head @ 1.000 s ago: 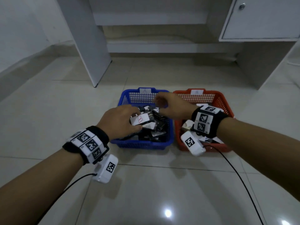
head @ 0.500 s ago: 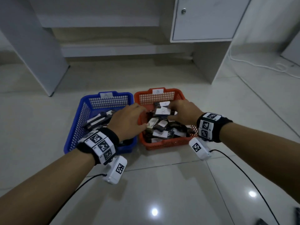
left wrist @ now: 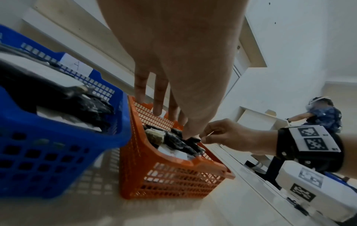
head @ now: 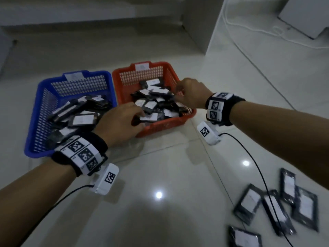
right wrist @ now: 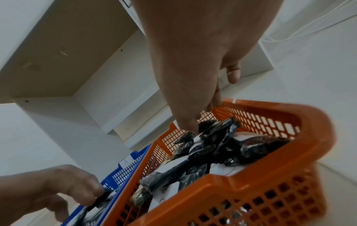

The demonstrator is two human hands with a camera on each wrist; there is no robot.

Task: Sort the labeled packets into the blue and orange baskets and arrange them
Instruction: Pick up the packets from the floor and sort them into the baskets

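Both hands work in the orange basket (head: pixel 185 120): the left hand (head: pixel 119 122) pinches a packet (head: pixel 148 117) at its near edge, the right hand (head: pixel 191 93) nips another. Heaped packets could slide over the rim; five (head: pixel 274 207) wait on the floor.

Handwritten "A" on the white label (left wrist: pixel 76 65) fixed to the far rim of the blue basket (left wrist: pixel 58 137), legible from the left wrist and fainter from the right wrist. White label (head: pixel 141 66) on the far rim of the orange basket (head: pixel 124 90) too blurred to read. White labels on the packets in both baskets and on the loose packets (head: pixel 272 207) on the floor likewise unreadable, possibly handwritten. Square black-and-white coded markers (head: pixel 83 154) on both wristbands, no letters legible.
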